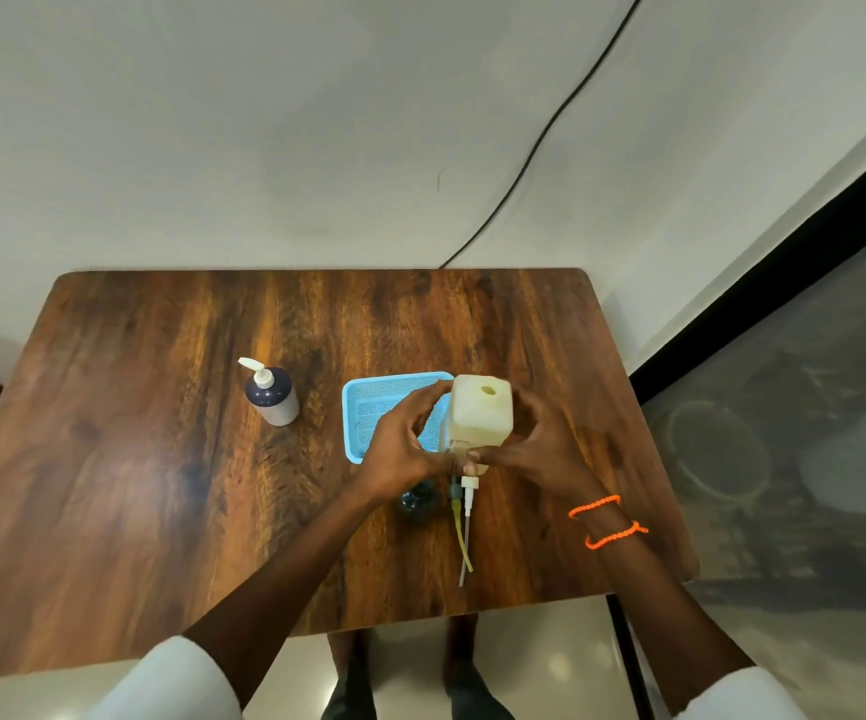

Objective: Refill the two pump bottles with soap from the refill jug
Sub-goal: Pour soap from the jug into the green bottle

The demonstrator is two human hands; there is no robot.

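Jug [480, 407] between fingers [423, 402] of both hands.

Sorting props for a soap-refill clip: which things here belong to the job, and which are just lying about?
Job: refill jug, held in both hands; capped pump bottle; open bottle; two loose pump heads.
Lying about: blue basket; black cable.

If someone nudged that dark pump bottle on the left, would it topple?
Probably not easily: the dark pump bottle stands upright on a broad round base. It looks fairly squat. On the smooth wooden table it would more likely slide.
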